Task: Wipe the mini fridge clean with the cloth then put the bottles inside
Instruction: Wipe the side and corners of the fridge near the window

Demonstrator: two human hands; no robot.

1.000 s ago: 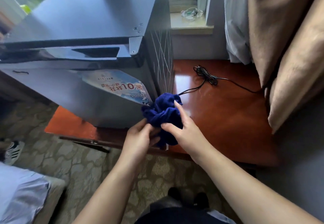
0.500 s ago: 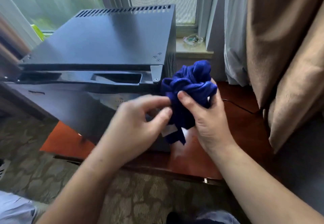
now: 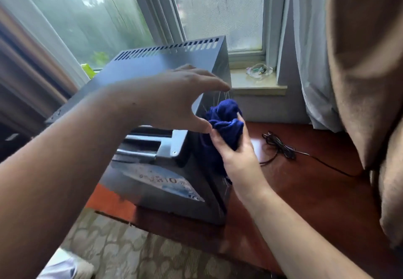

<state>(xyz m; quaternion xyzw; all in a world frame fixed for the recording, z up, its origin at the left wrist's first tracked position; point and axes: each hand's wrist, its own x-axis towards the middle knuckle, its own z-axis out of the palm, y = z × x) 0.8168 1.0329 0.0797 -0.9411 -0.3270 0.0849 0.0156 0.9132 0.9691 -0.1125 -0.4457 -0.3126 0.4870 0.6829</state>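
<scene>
Clock directions are read on the view, 12 at the top.

- Window (image 3: 218,6): fogged panes, 12 o'clock, behind everything.
- Brown curtain (image 3: 366,60): hangs at 3 o'clock; a pale sheer curtain (image 3: 309,49) sits just at its 9 o'clock.
- Table (image 3: 305,191): glossy red-brown wood, centre to 4 o'clock; patterned carpet (image 3: 130,252) lies below at 6 o'clock.
- Mini fridge (image 3: 152,65): dark grey, stands on the table at centre-left, vent slots along its far top edge, door closed, a blurred sticker on the door.
- Left hand (image 3: 170,99): over the top of the fridge near its 3 o'clock edge, fingers spread and slack, holding nothing; whether the thumb touches the cloth cannot be told.
- Right hand (image 3: 237,154): at the 3 o'clock side of the fridge, fingers curled round the cloth.
- Cloth (image 3: 224,117): dark blue, bunched, against the fridge's side wall.
- Black cord (image 3: 281,147): loosely bundled on the table, 3 o'clock of the cloth.
- Glass dish (image 3: 259,71): on the windowsill.
</scene>
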